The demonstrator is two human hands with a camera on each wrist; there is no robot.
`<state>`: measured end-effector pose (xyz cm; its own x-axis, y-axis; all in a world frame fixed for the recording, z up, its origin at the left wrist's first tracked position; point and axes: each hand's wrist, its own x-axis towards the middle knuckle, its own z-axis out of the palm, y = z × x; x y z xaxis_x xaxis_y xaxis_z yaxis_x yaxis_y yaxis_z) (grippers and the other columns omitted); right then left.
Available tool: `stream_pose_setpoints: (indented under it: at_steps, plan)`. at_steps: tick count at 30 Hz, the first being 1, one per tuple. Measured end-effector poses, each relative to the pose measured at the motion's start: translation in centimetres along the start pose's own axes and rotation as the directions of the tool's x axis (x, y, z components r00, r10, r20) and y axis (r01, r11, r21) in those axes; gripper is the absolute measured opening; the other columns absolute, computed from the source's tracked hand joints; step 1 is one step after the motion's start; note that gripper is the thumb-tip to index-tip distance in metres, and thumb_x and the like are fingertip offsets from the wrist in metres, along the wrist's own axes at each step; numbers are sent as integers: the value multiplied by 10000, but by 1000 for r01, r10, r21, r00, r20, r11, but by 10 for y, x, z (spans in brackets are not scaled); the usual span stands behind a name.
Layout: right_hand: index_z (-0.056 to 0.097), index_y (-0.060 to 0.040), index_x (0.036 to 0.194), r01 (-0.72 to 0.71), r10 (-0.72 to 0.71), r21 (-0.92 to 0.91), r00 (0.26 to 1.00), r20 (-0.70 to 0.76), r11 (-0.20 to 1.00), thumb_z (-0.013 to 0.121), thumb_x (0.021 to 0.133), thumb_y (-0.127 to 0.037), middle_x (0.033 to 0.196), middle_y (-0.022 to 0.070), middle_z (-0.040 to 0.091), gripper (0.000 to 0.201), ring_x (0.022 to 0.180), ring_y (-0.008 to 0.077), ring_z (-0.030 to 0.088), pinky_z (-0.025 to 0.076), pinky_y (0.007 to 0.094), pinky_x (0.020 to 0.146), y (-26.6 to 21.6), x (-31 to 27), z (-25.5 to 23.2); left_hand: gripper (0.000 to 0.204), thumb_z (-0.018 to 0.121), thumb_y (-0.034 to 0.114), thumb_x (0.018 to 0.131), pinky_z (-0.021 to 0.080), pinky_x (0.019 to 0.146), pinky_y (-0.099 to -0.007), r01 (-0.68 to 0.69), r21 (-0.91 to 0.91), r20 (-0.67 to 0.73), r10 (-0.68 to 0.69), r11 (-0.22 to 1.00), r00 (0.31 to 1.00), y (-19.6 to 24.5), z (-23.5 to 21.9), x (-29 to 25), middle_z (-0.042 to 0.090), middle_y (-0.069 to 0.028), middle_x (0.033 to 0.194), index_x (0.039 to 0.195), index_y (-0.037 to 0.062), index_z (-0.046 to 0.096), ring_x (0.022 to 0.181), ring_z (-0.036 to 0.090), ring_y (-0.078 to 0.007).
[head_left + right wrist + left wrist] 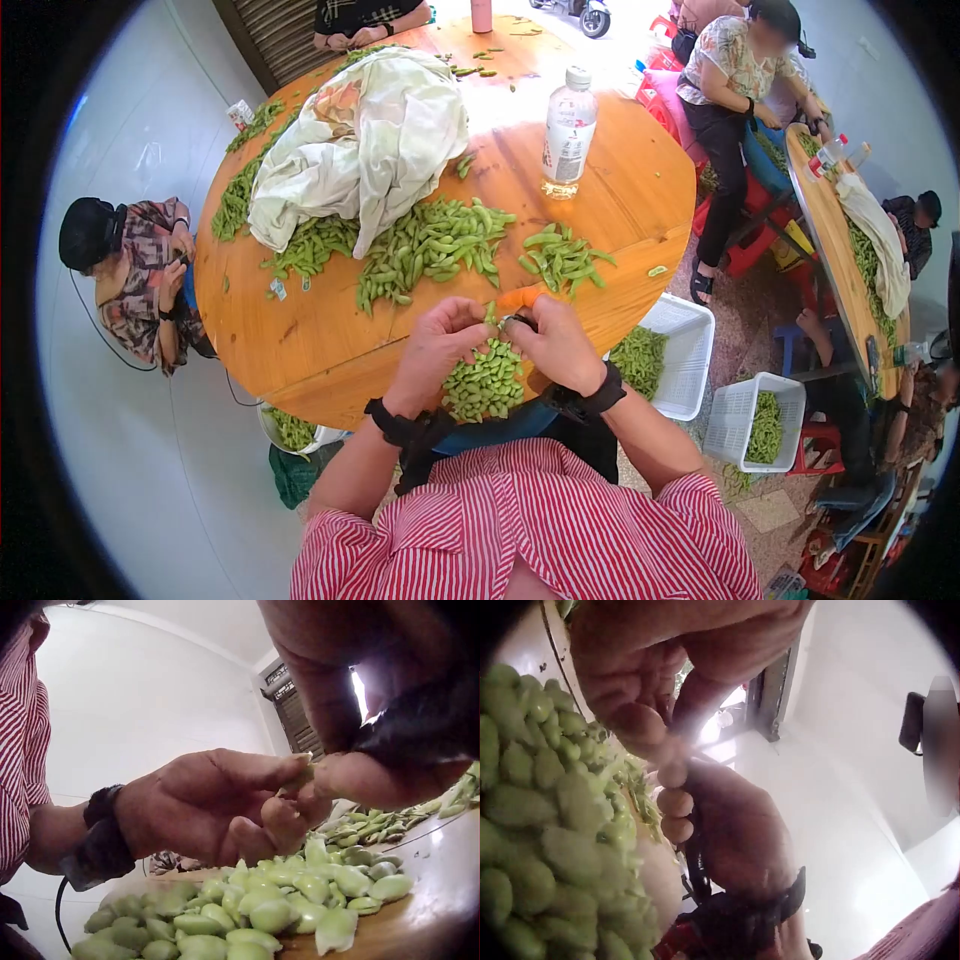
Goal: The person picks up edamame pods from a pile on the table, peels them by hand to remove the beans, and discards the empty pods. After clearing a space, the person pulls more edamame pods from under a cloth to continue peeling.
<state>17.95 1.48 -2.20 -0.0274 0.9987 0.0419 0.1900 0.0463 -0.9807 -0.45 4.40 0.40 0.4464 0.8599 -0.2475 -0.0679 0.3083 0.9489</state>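
Note:
Both bare hands meet over a heap of shelled green beans (483,385) at the near table edge. The left hand (440,350) pinches a small green pod (490,313) between thumb and fingers; in the right wrist view, that pod (298,780) shows at the left hand's (195,799) fingertips. With curled fingers, the right hand (558,345) touches the pod's other end, a black wrapping on one finger. In the left wrist view, the left hand (660,652) is above and the right hand (739,825) faces it. Beyond lie unshelled pods (440,245).
A white cloth (365,140) covers pods on the wooden table (630,215); a bottle (570,135) stands right of it. Another pod pile (565,258) lies ahead of the right hand. White baskets (690,375) with pods stand on the floor at right. Several people sit around.

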Motion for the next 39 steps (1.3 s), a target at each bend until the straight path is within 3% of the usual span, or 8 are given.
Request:
stream_pose_setpoints:
  at_steps: [15,23,27,28,30,31,33,39]
  plan:
    - [634,76,873,-127,123,35,987,101,991,612,834,-111,624,107,628,192,564,146,600,465,313,532,-14,-1,-5,141,684,31,861,479,660,-204,-36,82,-59,41,996,997,-2,7,-3,656,-12,863,982,13,613,746,602,-59]
    - [575,97,803,18,-29,-257,999,-37,966,607,812,-112,681,284,588,212,663,425,625,476,460,585,-18,-4,-1,107,682,4,841,463,607,-224,-244,347,-68,284,906,956,-17,9,0,630,-12,765,882,14,584,683,566,-56]
    - [571,93,793,-8,-8,-321,999,-50,947,591,813,-101,728,301,595,196,737,460,615,477,486,622,-26,-4,2,119,685,12,836,445,561,-241,-398,611,18,490,685,872,-14,11,-3,595,-24,690,849,8,567,633,538,-60]
    - [580,70,823,69,-94,-321,994,-62,944,593,815,-89,675,267,565,159,631,383,598,452,433,564,-16,-2,4,119,685,12,836,445,561,-241,-396,611,18,489,685,872,-13,11,-3,595,-24,690,849,8,567,633,538,-60]
    - [588,47,853,145,-178,-323,981,-75,935,596,816,-76,622,232,534,129,525,306,581,427,379,507,-13,-1,4,114,680,6,840,432,567,-238,-397,544,28,457,739,889,-13,9,-4,589,-8,706,852,16,566,626,530,-72]
    - [573,66,812,141,-156,-347,988,-16,927,580,818,-85,681,267,555,152,632,387,589,444,444,573,-16,-1,2,114,680,6,840,432,567,-238,-397,544,28,456,740,889,-12,7,-4,589,-8,706,852,16,566,626,530,-72]
    - [558,86,770,138,-131,-373,990,45,918,565,820,-94,740,302,576,186,739,467,598,462,509,638,-21,-2,0,102,674,7,843,430,583,-232,-96,105,20,94,990,995,-8,-1,-3,591,-3,733,863,29,576,627,533,-86]
    - [553,79,753,160,-138,-374,987,85,913,565,821,-97,729,294,573,189,727,462,595,458,506,633,-26,-4,-2,90,664,27,857,451,600,-224,146,-191,193,-109,971,975,-1,-14,0,594,-2,768,906,33,589,662,556,-76]
